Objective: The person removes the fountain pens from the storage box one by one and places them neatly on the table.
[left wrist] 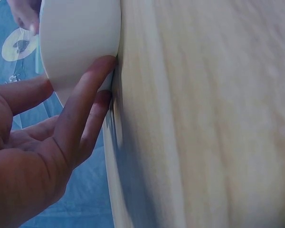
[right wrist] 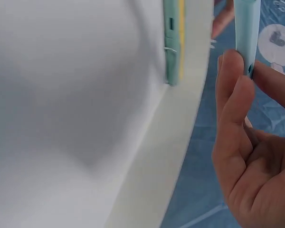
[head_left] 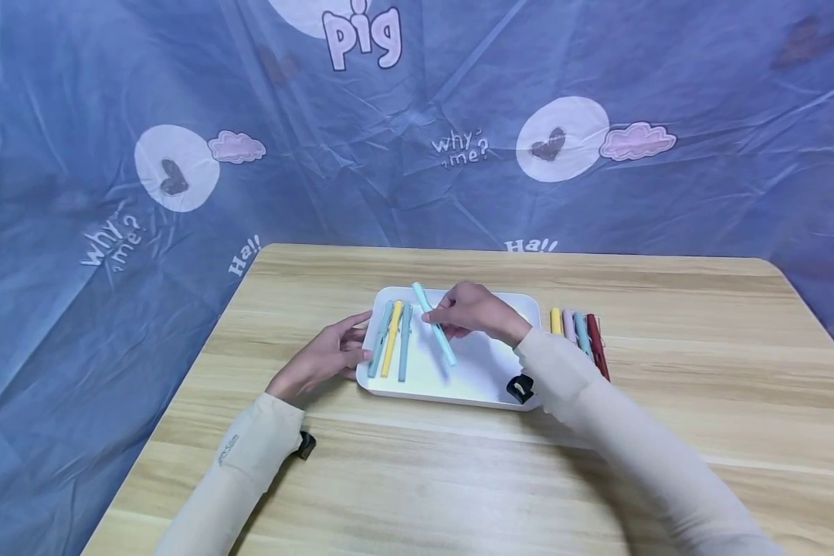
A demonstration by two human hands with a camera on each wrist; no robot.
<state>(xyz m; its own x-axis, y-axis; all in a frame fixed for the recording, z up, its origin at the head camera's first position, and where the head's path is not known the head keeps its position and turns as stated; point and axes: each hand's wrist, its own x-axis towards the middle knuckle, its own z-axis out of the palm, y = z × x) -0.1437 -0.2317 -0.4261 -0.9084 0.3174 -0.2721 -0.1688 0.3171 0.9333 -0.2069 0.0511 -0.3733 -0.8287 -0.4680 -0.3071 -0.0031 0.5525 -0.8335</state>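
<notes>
A white tray (head_left: 476, 382) lies on the table, and my left hand (head_left: 325, 357) grips its left end, thumb at the rim and fingers against the outer side (left wrist: 78, 111). Over the middle of the tray, my right hand (head_left: 478, 309) pinches a light blue pen (head_left: 446, 349) between thumb and fingers; it slants, its far end reaching past the tray's back rim. In the right wrist view the same pen (right wrist: 247, 28) stands out from the fingertips. Along the tray's left side lie a teal pen (head_left: 378, 351), a yellow pen (head_left: 391, 340) and a grey-blue pen (head_left: 405, 344), side by side.
Right of the tray, partly behind the right forearm, lie a yellow pen (head_left: 555, 320), a lilac pen (head_left: 568, 324), a blue pen (head_left: 583, 332) and a dark red pen (head_left: 595, 344). A blue printed cloth (head_left: 389, 193) hangs behind the wooden table (head_left: 403, 479).
</notes>
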